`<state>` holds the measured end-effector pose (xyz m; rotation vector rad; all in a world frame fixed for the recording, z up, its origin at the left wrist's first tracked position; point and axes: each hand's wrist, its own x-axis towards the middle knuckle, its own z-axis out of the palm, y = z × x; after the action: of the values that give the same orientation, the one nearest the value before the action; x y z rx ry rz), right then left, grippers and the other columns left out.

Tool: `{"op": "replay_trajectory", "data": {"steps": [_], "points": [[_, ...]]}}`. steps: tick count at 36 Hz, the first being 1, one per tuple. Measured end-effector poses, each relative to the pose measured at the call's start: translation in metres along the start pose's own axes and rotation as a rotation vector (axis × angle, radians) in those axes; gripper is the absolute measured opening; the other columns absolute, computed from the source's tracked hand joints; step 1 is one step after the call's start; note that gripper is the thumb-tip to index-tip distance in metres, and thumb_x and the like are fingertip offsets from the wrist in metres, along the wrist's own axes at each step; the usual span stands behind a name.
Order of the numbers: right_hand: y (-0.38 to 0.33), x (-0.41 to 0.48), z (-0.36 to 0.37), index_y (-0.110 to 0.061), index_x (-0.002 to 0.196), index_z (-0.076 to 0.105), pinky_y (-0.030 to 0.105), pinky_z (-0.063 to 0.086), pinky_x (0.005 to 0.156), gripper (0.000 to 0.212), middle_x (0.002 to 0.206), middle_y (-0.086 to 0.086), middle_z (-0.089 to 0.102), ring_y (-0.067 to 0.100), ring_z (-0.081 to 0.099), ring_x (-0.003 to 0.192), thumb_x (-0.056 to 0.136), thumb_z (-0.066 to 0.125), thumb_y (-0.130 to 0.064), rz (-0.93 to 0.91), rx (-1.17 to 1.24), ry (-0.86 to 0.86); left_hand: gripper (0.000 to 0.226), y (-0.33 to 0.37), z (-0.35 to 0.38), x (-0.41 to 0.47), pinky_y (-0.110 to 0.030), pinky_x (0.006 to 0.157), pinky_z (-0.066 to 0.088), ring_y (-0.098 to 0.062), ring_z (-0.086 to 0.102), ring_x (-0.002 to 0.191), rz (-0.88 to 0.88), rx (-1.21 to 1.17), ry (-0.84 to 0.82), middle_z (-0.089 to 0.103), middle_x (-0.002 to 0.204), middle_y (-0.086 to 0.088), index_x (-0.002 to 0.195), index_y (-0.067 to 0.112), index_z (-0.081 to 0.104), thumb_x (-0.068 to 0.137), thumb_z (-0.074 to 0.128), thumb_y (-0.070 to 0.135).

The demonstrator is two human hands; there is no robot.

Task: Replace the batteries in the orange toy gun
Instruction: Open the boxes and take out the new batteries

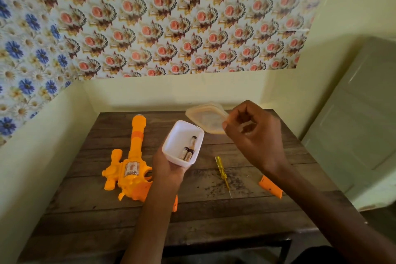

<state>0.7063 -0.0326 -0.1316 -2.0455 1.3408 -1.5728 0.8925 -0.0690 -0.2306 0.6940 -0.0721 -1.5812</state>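
The orange toy gun (pixel 128 167) lies on the wooden table (pixel 214 210) at the left, barrel pointing away from me. My left hand (pixel 169 169) holds a small white plastic box (pixel 182 135) from below, tilted up above the table; three batteries (pixel 188 150) lie inside it. My right hand (pixel 255 133) pinches the edge of the box's clear lid (pixel 205 118), lifted off behind the box. An orange battery cover (pixel 270 187) lies at the right, partly under my right forearm.
A yellow-handled screwdriver (pixel 222 172) lies on the table between my arms, tip toward me. Cream walls close the table in at the left and back. A grey-green cabinet (pixel 360 130) stands to the right.
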Motion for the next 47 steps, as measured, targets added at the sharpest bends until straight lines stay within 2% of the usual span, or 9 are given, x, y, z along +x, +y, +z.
{"op": "replay_trajectory", "data": {"steps": [7, 15, 19, 22, 26, 32, 37, 41, 47], "points": [[0.05, -0.018, 0.041, -0.022, 0.073, 0.058, 0.034, 0.051, 0.05, 0.011, 0.067, -0.009, 0.061, 0.009, 0.057, 0.056, 0.081, 0.063, -0.016, 0.165, -0.371, -0.073, 0.036, 0.007, -0.001, -0.006, -0.056, 0.098, 0.046, -0.037, 0.057, 0.114, 0.237, 0.008, 0.128, 0.062, 0.123, -0.015, 0.13, 0.018, 0.058, 0.096, 0.051, 0.028], [0.056, -0.049, 0.088, -0.024, 0.1, 0.061, 0.031, 0.054, 0.08, 0.019, 0.117, -0.003, 0.062, 0.016, 0.061, 0.102, 0.083, 0.069, -0.019, 0.011, -0.602, -0.564, 0.035, 0.018, -0.003, 0.001, -0.042, 0.076, 0.057, -0.029, 0.063, 0.11, 0.412, -0.103, 0.15, 0.067, 0.118, -0.008, 0.128, 0.02, 0.059, 0.096, 0.052, 0.03], [0.057, -0.048, 0.093, -0.025, 0.097, 0.067, 0.029, 0.053, 0.085, 0.019, 0.11, -0.004, 0.063, 0.012, 0.061, 0.099, 0.083, 0.069, -0.011, -0.007, -0.591, -0.751, 0.042, 0.017, -0.001, -0.004, -0.056, 0.098, 0.047, -0.036, 0.059, 0.117, 0.325, -0.029, 0.076, 0.063, 0.126, -0.015, 0.13, 0.016, 0.059, 0.092, 0.057, 0.035], [0.056, -0.038, 0.088, -0.022, 0.094, 0.066, 0.025, 0.051, 0.073, 0.015, 0.1, -0.004, 0.064, 0.012, 0.062, 0.09, 0.087, 0.062, -0.009, -0.086, -0.415, -0.535, 0.052, 0.013, 0.0, -0.006, -0.058, 0.101, 0.043, -0.041, 0.056, 0.117, 0.206, 0.102, -0.014, 0.06, 0.127, -0.02, 0.132, 0.011, 0.057, 0.085, 0.059, 0.033], [0.038, -0.015, 0.075, -0.013, 0.094, 0.062, 0.027, 0.044, 0.068, 0.013, 0.097, 0.001, 0.06, 0.017, 0.055, 0.087, 0.095, 0.053, -0.022, -0.295, -0.174, -0.311, 0.023, 0.013, 0.004, -0.01, -0.047, 0.079, 0.052, -0.035, 0.061, 0.093, -0.119, 0.15, -0.061, 0.067, 0.096, -0.019, 0.104, 0.01, 0.067, 0.093, 0.052, 0.023], [0.038, 0.004, 0.073, -0.018, 0.108, 0.066, 0.026, 0.037, 0.075, 0.024, 0.109, 0.001, 0.062, 0.017, 0.053, 0.098, 0.097, 0.05, -0.032, -0.496, -0.419, -0.728, 0.022, 0.001, 0.011, -0.019, -0.051, 0.076, 0.049, -0.034, 0.061, 0.093, -0.261, 0.177, -0.102, 0.072, 0.078, -0.017, 0.091, 0.009, 0.067, 0.077, 0.056, 0.021], [0.036, -0.002, 0.077, -0.025, 0.102, 0.058, 0.039, 0.045, 0.076, 0.033, 0.097, -0.005, 0.058, 0.011, 0.051, 0.085, 0.103, 0.03, -0.041, -0.423, -0.393, -0.933, 0.031, 0.001, 0.006, -0.018, -0.05, 0.083, 0.053, -0.035, 0.063, 0.099, -0.32, 0.13, -0.116, 0.069, 0.097, -0.02, 0.107, 0.006, 0.067, 0.088, 0.049, 0.023], [0.039, -0.005, 0.079, -0.023, 0.083, 0.054, 0.039, 0.048, 0.072, 0.039, 0.083, -0.006, 0.056, 0.009, 0.051, 0.074, 0.104, 0.027, -0.043, -0.364, -0.379, -0.981, 0.038, 0.001, 0.003, -0.018, -0.053, 0.063, 0.058, -0.04, 0.063, 0.098, -0.386, 0.094, -0.123, 0.069, 0.098, -0.024, 0.12, 0.003, 0.061, 0.094, 0.046, 0.025], [0.037, -0.006, 0.083, -0.02, 0.077, 0.064, 0.036, 0.051, 0.071, 0.06, 0.073, -0.006, 0.065, 0.009, 0.059, 0.066, 0.101, 0.02, -0.054, -0.353, -0.432, -0.951, 0.039, 0.002, 0.003, -0.02, -0.049, 0.055, 0.058, -0.039, 0.062, 0.098, -0.407, 0.066, -0.125, 0.063, 0.108, -0.023, 0.123, 0.003, 0.059, 0.089, 0.052, 0.022]]}}
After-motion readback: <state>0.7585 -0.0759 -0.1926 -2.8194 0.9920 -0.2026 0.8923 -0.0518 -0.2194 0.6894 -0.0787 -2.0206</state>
